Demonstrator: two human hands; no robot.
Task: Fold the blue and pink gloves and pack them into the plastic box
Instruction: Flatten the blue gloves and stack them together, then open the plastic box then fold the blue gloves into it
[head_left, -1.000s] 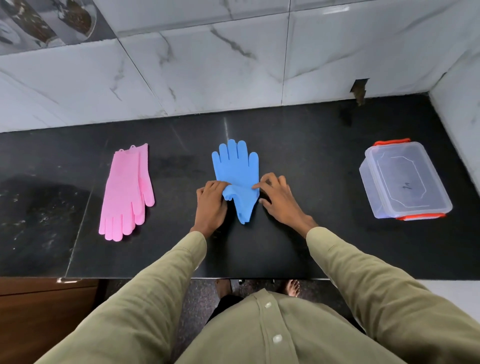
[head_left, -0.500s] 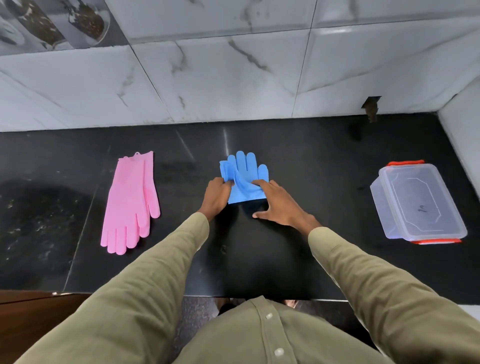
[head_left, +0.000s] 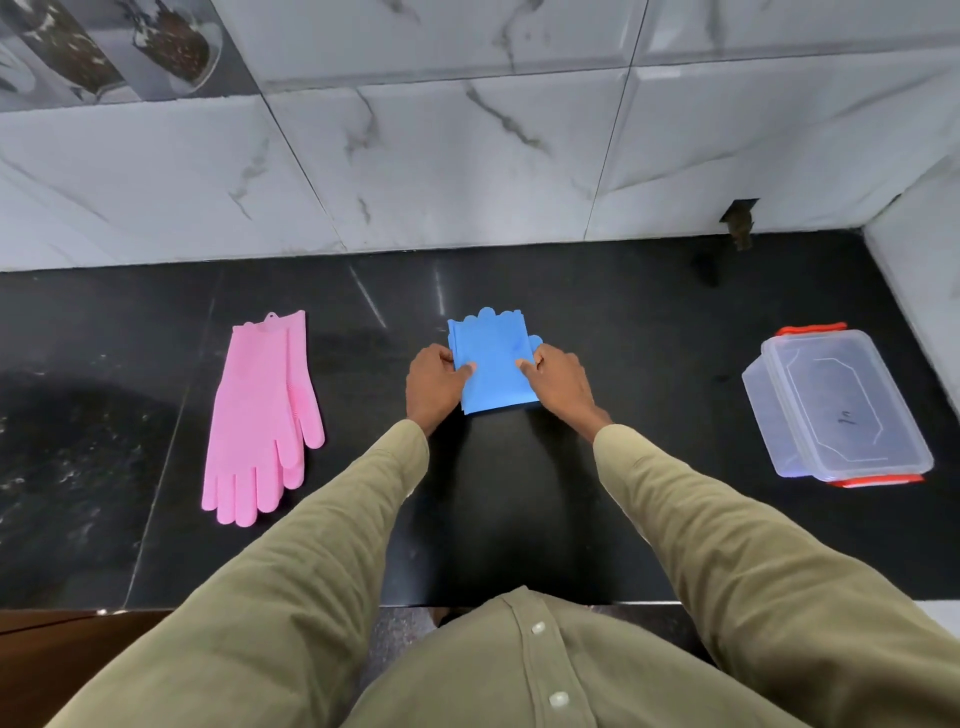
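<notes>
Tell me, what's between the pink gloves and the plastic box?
In the head view, the folded blue gloves lie between the pink gloves and the plastic box, with the left hand and right hand pinching their edges.

Person seen from above, lower half of the frame. Wears an olive-khaki long-sleeved shirt, plain woven cloth, no print. Button placket runs down the bottom centre with two small white buttons showing. Both sleeves reach the wrists, loosely creased. Left hand and right hand bare: no rings, watch or gloves.
</notes>
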